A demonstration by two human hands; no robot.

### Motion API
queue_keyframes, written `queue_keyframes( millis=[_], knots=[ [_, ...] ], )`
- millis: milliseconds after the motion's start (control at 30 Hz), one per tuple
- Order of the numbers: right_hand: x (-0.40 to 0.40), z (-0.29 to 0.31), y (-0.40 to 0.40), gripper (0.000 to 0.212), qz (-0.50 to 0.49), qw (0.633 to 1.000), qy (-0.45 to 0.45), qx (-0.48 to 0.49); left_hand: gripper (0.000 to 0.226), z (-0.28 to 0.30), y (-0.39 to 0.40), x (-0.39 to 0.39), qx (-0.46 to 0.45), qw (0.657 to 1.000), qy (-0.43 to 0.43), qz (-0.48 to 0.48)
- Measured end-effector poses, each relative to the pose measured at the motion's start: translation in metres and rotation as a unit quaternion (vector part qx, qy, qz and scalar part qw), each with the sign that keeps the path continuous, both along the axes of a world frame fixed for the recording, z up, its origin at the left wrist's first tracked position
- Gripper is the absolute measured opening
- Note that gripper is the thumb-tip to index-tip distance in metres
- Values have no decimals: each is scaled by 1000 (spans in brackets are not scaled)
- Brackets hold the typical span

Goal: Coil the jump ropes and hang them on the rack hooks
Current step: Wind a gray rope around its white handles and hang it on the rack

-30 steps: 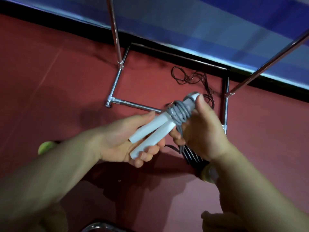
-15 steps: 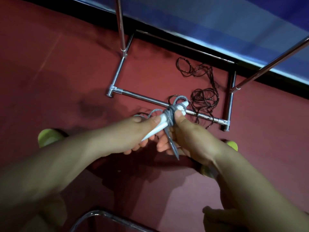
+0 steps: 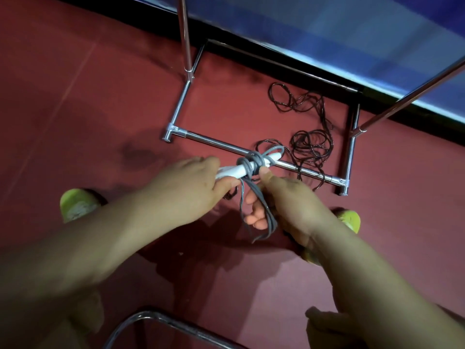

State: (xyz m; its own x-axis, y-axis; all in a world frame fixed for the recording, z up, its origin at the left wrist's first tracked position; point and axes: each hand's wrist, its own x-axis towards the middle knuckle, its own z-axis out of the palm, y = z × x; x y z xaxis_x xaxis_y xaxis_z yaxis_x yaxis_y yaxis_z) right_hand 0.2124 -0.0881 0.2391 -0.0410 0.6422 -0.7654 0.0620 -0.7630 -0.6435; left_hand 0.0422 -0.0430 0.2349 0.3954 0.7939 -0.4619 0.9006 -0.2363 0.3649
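Seen at upper centre: chrome rack [image 3: 216,143], base bars on the red floor [image 3: 100,102]; hooks out of view. Lying loose at upper right, a dark jump rope [image 3: 312,142], still uncoiled. Raised higher in frame than a second ago, grey rope [image 3: 254,163] now wrapped tight round white handles [image 3: 230,171]. Left hand [image 3: 186,187] curled round handles; right hand [image 3: 289,205] pinching the hanging cord, thumb on the wraps. Probably nearly ready for hanging.

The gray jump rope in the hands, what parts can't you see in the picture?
- White handles: rear ends hidden inside the left hand, head view.
- Gray cord: hanging loops partly covered by the right hand.
- Rack: hooks cut off by the top edge.
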Motion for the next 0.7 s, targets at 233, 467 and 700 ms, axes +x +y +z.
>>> queue_keyframes(
  millis=[233, 467, 700],
  knots=[
    [-1, 0, 7, 79, 5, 996, 61, -67, 61, -3, 0, -3, 222, 971, 18, -89],
    [-9, -3, 6, 51, -20, 998, 13, 61, 39, 11, 6, -1, 186, 980, -17, -65],
    [-7, 5, 2, 46, 9, 987, 20, 156, 39, 25, 13, -14, -180, 960, -203, 69]
  ],
)
